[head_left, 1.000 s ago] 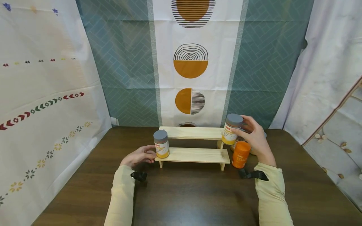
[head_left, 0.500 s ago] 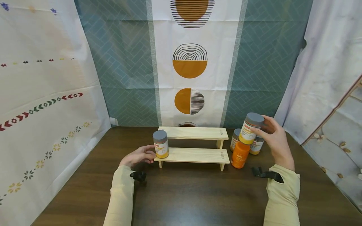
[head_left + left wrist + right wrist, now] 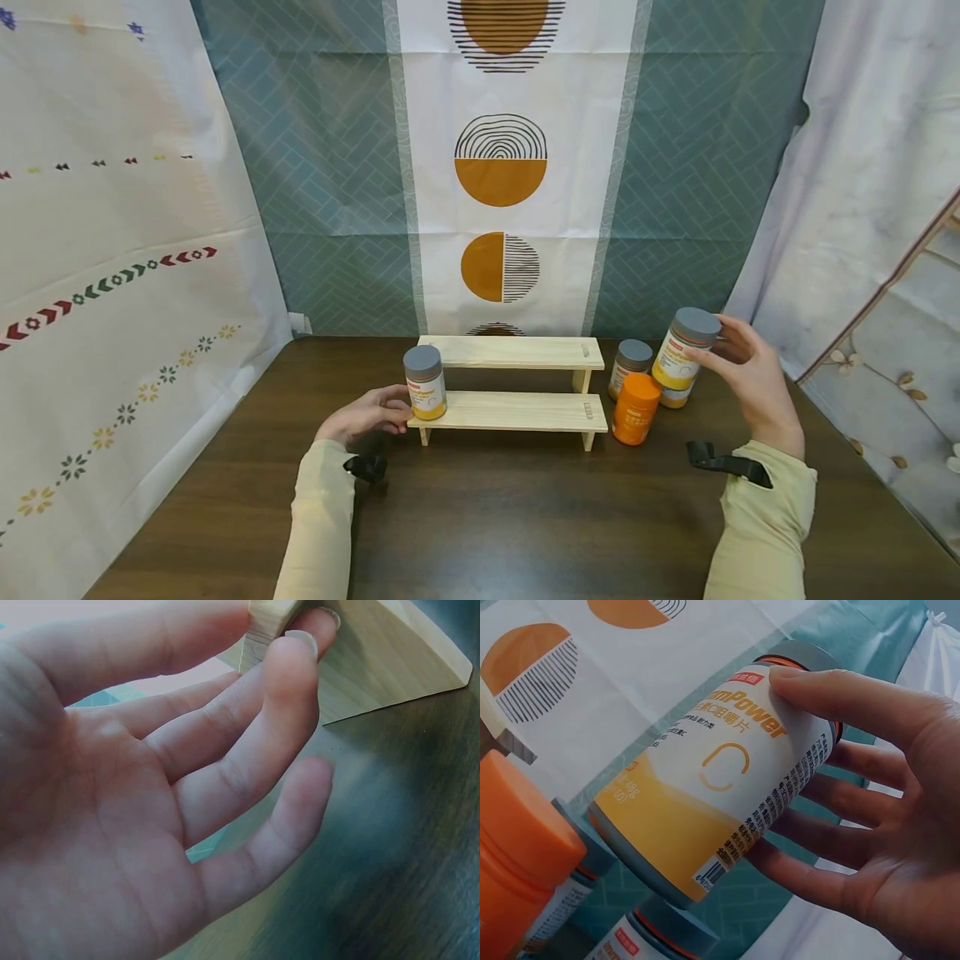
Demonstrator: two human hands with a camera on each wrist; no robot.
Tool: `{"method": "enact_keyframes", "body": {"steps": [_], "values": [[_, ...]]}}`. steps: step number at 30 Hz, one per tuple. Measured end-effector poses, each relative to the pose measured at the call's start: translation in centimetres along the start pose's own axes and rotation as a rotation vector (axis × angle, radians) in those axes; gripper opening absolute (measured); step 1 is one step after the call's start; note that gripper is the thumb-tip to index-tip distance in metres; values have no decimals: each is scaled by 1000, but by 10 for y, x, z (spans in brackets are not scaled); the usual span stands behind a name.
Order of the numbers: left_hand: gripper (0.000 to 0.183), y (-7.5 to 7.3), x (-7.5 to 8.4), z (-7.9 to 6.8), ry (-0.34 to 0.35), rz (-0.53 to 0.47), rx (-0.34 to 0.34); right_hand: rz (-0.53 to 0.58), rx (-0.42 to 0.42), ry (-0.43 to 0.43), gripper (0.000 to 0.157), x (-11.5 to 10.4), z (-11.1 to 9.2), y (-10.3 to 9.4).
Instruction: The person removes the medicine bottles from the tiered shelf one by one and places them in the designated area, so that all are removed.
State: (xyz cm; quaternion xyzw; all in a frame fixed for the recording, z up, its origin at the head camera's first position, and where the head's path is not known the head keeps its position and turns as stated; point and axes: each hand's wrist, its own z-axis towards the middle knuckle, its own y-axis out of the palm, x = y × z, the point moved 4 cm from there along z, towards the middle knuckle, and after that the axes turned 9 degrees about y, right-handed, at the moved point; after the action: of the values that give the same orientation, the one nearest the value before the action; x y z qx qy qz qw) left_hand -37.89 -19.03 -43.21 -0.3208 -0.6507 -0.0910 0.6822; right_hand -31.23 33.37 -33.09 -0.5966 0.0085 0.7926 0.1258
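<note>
My right hand [image 3: 757, 383] grips a tilted vitamin C bottle [image 3: 682, 350] with a grey lid, thumb on its white-and-yellow label. In the head view this bottle overlaps another grey-lidded bottle [image 3: 677, 395] behind it. The orange bottle [image 3: 636, 410] stands to its left. On the left, my left hand [image 3: 367, 414] pinches the end of the two-tier wooden shelf [image 3: 517, 412]; the left wrist view shows the fingertips at the wood's edge [image 3: 262, 637]. Right above that hand, a yellow-labelled bottle [image 3: 426, 383] stands upright at the left end of the lower tier.
Another grey-lidded bottle [image 3: 628, 367] stands between the shelf and the held bottle, behind the orange one. Everything rests on a dark wooden table [image 3: 510, 517]. A patterned cloth [image 3: 337, 208] hangs behind, with white cloths at both sides.
My right hand has carried the held bottle rightward from beside the upper tier, past the orange bottle, then slightly down. The left hand has stayed at the shelf's end.
</note>
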Motion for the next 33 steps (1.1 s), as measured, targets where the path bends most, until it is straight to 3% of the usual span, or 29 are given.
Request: {"method": "enact_keyframes", "body": {"steps": [4,16,23,33], "values": [[67,0,-1,0,0,-3,-4,53,-28,-25,49,6,1,-3],[65,-1,0,0,-3,2,-8,133,-117,11,51,16,-8,-21],[66,0,-2,0,-3,0,-11,79,-133,46,50,28,-10,-29],[66,0,0,0,1,0,-18,29,-288,17,49,55,-8,-27]]}}
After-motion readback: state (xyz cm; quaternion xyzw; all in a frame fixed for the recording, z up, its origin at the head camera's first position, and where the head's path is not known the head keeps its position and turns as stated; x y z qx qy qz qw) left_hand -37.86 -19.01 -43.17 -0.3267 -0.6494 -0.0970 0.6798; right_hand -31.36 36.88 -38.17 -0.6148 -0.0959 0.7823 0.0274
